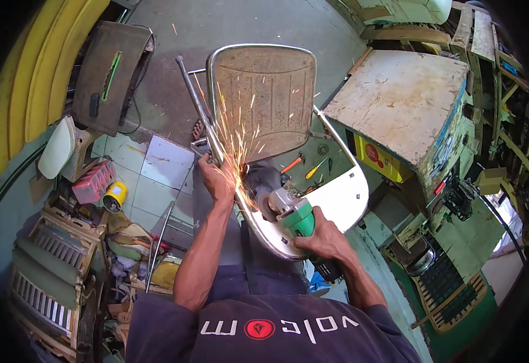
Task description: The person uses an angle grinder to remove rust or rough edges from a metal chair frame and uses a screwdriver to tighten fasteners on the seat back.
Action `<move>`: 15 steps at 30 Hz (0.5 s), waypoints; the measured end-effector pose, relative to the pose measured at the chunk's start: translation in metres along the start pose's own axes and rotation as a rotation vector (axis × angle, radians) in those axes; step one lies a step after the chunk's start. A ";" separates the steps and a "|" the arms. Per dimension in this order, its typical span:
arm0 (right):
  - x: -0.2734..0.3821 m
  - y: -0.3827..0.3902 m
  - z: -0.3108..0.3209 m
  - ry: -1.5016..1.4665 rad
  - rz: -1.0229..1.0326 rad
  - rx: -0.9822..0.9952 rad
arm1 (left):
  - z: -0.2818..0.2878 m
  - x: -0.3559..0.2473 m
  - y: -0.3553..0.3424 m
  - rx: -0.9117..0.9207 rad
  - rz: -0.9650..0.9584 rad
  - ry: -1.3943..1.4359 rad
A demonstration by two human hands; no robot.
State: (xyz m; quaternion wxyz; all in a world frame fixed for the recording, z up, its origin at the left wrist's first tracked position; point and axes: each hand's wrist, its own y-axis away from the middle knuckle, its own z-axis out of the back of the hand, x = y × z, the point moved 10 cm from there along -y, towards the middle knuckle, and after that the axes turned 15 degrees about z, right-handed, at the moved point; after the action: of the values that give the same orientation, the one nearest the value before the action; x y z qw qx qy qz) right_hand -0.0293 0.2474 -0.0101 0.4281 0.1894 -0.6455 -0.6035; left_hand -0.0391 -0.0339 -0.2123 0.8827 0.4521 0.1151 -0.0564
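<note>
A metal-framed chair (263, 91) lies across my lap, its brown, worn panel pointing away from me and its white panel (337, 202) near me. My right hand (327, 238) is wrapped round the green body of an angle grinder (299, 218). The grinder's disc meets the frame along the white panel's left side, and orange sparks (240, 151) spray up and away from there. My left hand (217, 179) grips the tubular chair frame (214, 145) just beyond the disc. Its fingertips are partly hidden behind the tube.
An orange-handled tool (292, 164) and a yellow-handled screwdriver (316, 167) lie on the floor beyond the white panel. A worn cabinet (400, 91) stands at right. On the left are a yellow can (115, 196), a red container (93, 181) and piled chair parts (52, 278).
</note>
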 end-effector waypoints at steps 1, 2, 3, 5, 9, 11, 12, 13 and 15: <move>-0.001 0.001 -0.001 0.006 0.005 -0.002 | 0.002 0.001 -0.001 -0.032 -0.010 -0.047; -0.001 0.001 -0.001 0.013 0.009 -0.003 | 0.002 0.002 -0.002 0.013 -0.030 0.144; -0.001 0.001 -0.001 0.014 0.012 0.001 | 0.001 0.006 -0.004 0.029 -0.018 0.161; -0.002 0.000 -0.002 0.013 0.012 0.000 | -0.001 -0.001 0.000 0.071 0.000 0.193; 0.001 0.000 0.000 0.014 -0.014 0.002 | 0.016 -0.035 0.041 0.157 0.212 0.180; 0.000 0.002 -0.001 0.000 0.024 0.001 | 0.017 -0.034 0.040 0.140 0.162 0.203; 0.000 0.002 -0.001 0.011 0.007 0.007 | 0.016 -0.032 0.038 0.156 0.156 0.205; 0.002 0.001 0.000 0.021 -0.010 0.008 | 0.016 -0.034 0.036 0.176 0.147 0.206; 0.000 0.001 0.000 0.021 -0.020 -0.003 | 0.014 -0.035 0.035 0.190 0.137 0.206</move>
State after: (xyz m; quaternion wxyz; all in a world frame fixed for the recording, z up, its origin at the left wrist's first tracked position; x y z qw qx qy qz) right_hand -0.0295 0.2477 -0.0095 0.4291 0.2017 -0.6381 -0.6066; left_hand -0.0639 -0.0249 -0.1681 0.8212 0.5438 0.1680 0.0400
